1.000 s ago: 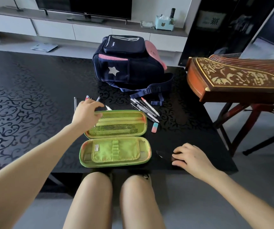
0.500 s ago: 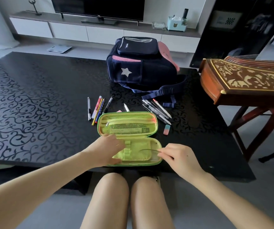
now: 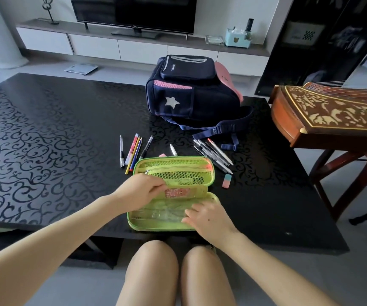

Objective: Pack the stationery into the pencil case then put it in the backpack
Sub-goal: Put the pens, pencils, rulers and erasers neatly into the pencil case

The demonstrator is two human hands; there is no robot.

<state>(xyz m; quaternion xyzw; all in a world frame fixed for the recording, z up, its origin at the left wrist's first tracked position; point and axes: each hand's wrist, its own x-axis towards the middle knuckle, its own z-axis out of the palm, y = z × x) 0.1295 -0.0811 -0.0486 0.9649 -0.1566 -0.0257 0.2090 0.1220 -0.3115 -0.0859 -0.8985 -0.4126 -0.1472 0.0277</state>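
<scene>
Head view showed the packing step: left hand [image 3: 140, 192] pinched the case's [image 3: 173, 193] inner flap up, right hand [image 3: 206, 219] lay spread flat inside. Pens [image 3: 215, 154] waited at 12 o'clock, near the backpack [image 3: 191, 93]. Next, likely loading pens.

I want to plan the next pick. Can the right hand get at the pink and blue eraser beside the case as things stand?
Probably yes. The eraser lies alone on the table, just right of the open pencil case, and nothing stands between it and the right hand, which rests on the case's near half.
</scene>
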